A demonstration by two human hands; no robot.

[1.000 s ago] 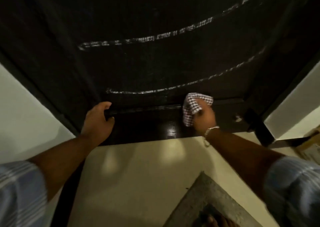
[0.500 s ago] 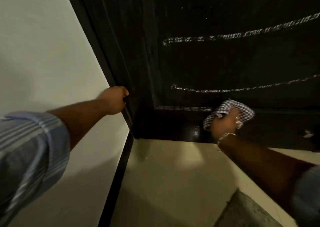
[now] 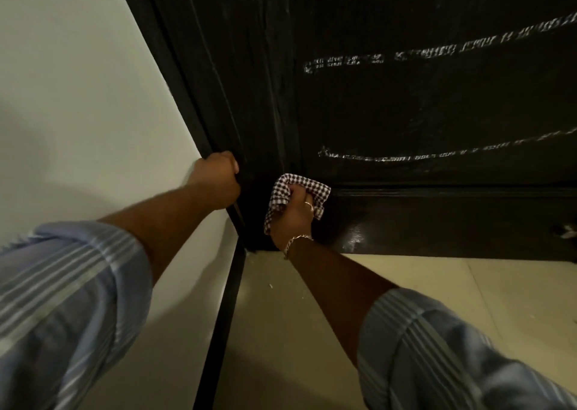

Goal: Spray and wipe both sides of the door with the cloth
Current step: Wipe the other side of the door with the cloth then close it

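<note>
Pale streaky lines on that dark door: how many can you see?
2. The upper pale streaky line crosses the dark wooden door high on the right; the lower one runs just above the bottom rail. More may lie out of frame.

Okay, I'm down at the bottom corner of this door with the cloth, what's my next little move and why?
Probably sweep the cloth rightward along the bottom rail. Your right hand has it bunched at the door's lower left corner, and the rail to the right shows a shiny patch, possibly wet. Your left hand gripping the door edge should steady it.
</note>
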